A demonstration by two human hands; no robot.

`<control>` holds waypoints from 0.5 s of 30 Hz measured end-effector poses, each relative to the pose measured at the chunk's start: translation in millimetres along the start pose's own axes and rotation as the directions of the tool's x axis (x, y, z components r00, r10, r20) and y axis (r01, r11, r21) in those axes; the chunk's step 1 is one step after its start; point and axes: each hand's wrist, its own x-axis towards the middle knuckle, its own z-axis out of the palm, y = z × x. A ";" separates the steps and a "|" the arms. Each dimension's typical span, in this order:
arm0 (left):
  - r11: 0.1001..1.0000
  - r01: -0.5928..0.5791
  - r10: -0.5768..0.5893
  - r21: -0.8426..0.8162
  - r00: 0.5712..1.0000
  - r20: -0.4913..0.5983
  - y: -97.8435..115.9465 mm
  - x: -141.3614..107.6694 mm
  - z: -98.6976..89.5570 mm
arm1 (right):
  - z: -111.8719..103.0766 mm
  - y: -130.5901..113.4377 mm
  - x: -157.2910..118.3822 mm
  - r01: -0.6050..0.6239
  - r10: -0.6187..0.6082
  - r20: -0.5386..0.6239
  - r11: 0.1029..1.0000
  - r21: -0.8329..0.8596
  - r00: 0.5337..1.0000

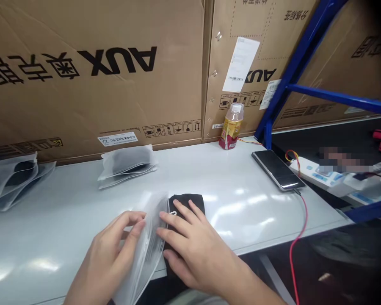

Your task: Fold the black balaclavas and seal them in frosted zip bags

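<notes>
My left hand [114,250] pinches the edge of a frosted plastic zip bag [150,228] between thumb and fingers, holding it tilted up off the white table. Several layers show along the bag's edge, so it may be more than one bag. My right hand [198,245] lies with fingers spread over a folded black cloth item [198,200], its fingertips touching the bag's near layer. A small white mark shows on the black item beside the fingers. The lower part of the black item hangs past the table edge, partly hidden beneath my right hand.
More frosted bags with dark contents lie at the table's back [128,163] and far left [9,178]. A drink bottle [231,129] stands before large cardboard boxes [165,97]. Rightward are a phone [277,169] with a red cable [294,245], a power strip [320,173] and a blue frame [292,72].
</notes>
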 end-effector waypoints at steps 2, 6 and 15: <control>0.998 0.060 -0.060 0.001 0.998 -0.029 -2.0 -0.8 -2.9 | 0.0 -0.4 1.5 -0.015 0.015 0.000 1.000 0.023 1.000; 0.995 0.006 -0.010 0.097 0.999 0.036 -8.0 -4.0 0.4 | 1.4 -2.5 6.8 -0.033 0.033 -0.002 0.999 0.021 0.999; 0.993 -0.025 0.003 0.115 0.981 0.193 -21.9 -8.3 -0.1 | 5.9 -3.6 12.6 -0.056 0.056 -0.019 0.998 0.010 0.998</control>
